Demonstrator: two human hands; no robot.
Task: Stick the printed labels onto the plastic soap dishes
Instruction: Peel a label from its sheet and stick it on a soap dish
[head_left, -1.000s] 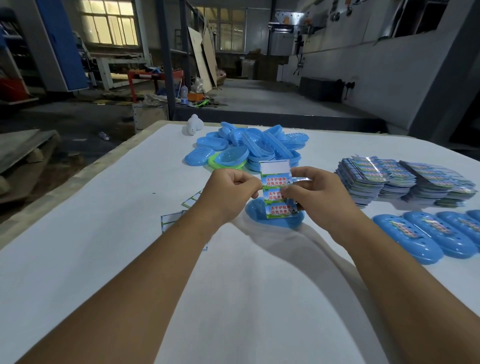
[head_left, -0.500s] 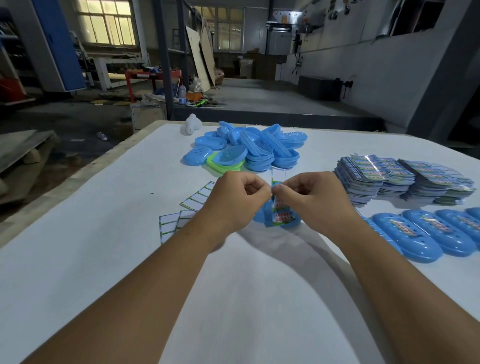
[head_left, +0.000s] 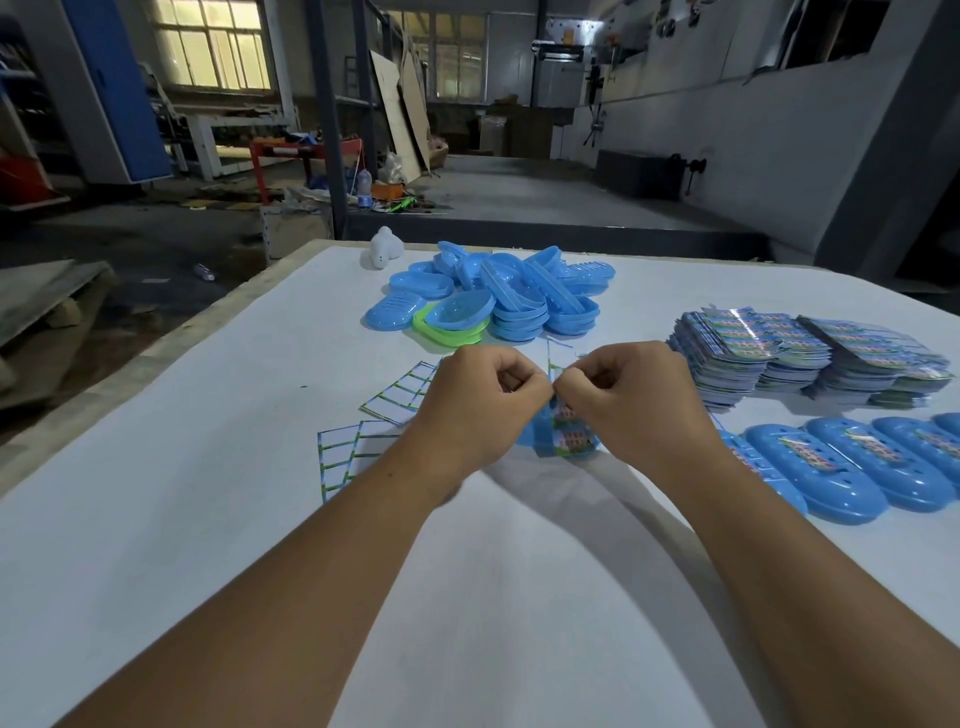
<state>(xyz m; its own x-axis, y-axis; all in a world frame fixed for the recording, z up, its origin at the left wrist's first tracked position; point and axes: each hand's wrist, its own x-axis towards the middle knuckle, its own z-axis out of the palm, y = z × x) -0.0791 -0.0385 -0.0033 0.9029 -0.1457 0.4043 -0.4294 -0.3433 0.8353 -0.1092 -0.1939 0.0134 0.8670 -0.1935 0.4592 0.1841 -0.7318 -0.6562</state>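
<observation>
My left hand (head_left: 483, 400) and my right hand (head_left: 631, 397) meet at the fingertips over the middle of the table, both pinching a printed label sheet (head_left: 569, 428). The sheet hangs between them, seen nearly edge-on, its colourful print facing right. A blue soap dish (head_left: 530, 434) lies on the table just beneath, mostly hidden by both hands and the sheet. A pile of blue soap dishes (head_left: 519, 296) lies further back. Stacks of printed label sheets (head_left: 810, 358) stand at the right.
Labelled blue dishes (head_left: 852, 462) lie in a row at the right edge. Empty label backing sheets (head_left: 363, 436) lie left of my hands. A green dish (head_left: 439, 332) sits under the pile, and a white object (head_left: 384, 248) stands at the table's far edge.
The label sheet, held flat and facing me a second ago, has turned nearly edge-on. My hands have drawn together until the fingertips meet over the dish.
</observation>
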